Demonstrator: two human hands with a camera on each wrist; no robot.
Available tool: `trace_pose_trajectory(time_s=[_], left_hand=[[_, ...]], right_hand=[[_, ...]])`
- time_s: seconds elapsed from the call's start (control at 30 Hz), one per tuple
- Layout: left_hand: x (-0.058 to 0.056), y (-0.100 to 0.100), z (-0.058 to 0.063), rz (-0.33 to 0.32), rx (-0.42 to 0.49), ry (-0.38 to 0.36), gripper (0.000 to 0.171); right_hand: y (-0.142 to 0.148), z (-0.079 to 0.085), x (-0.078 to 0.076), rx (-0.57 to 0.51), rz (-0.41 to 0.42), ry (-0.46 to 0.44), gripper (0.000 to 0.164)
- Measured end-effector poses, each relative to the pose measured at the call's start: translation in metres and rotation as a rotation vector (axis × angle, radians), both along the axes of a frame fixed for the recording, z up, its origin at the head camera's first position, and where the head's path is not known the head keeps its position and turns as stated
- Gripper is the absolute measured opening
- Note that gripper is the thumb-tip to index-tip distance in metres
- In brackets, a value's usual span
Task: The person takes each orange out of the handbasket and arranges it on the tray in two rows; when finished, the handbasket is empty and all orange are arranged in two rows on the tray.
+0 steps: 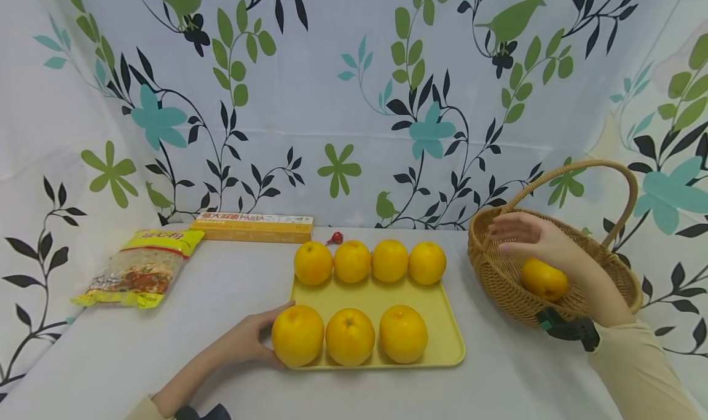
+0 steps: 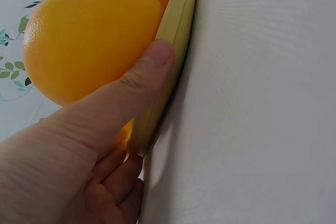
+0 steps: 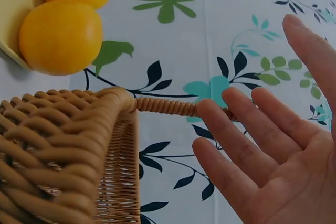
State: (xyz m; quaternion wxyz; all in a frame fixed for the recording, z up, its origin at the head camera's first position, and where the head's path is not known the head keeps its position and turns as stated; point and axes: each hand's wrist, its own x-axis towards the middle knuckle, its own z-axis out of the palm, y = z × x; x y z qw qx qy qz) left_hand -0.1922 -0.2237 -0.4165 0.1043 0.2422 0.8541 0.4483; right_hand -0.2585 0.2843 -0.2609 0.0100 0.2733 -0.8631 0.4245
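Two rows of oranges (image 1: 349,337) sit on a yellow tray (image 1: 354,292): several along the back, three along the front. My left hand (image 1: 250,340) grips the tray's front left corner. Its thumb lies along the rim beside the corner orange (image 2: 94,40), with the other fingers curled at the tray's edge in the left wrist view. Over the wicker basket (image 1: 495,285) on the right hovers my right hand (image 1: 533,238), fingers extended and holding nothing. In the right wrist view its palm faces the camera near the basket handle (image 3: 168,106). One orange (image 1: 544,280) lies inside the basket.
A yellow noodle bag (image 1: 144,266) lies at the left, with a long pasta box (image 1: 251,227) behind it. A small red object (image 1: 335,238) is behind the back row. Patterned cloth hangs at the back; the basket's handle arches up at the right.
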Motion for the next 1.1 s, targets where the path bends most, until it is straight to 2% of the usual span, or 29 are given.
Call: trace_pose_trajectory(time_s=[0.17, 0.3, 0.37, 0.57, 0.8, 0.97, 1.1], left_hand=[[0.0, 0.001, 0.0, 0.005, 0.005, -0.007, 0.095], [-0.001, 0.001, 0.0, 0.007, 0.009, -0.012, 0.095], [-0.001, 0.001, 0.0, 0.012, 0.009, -0.014, 0.095], [-0.001, 0.0, 0.001, 0.012, 0.005, -0.017, 0.095], [0.0, -0.002, 0.003, 0.022, 0.002, -0.012, 0.095], [0.0, -0.002, 0.001, 0.011, 0.006, -0.015, 0.095], [0.001, -0.003, 0.0, 0.019, 0.002, -0.011, 0.095]], right_hand=[[0.012, 0.007, -0.005, 0.076, -0.066, -0.011, 0.037], [0.02, 0.015, -0.011, 0.163, -0.104, 0.033, 0.034], [0.023, 0.018, -0.013, 0.19, -0.149, 0.043, 0.035], [0.034, 0.021, -0.023, 0.193, -0.253, 0.007, 0.042], [0.055, 0.011, -0.041, 0.153, -0.253, -0.009, 0.046], [0.067, -0.004, -0.049, 0.21, -0.284, 0.03, 0.046], [0.067, -0.011, -0.053, 0.298, -0.279, 0.034, 0.049]])
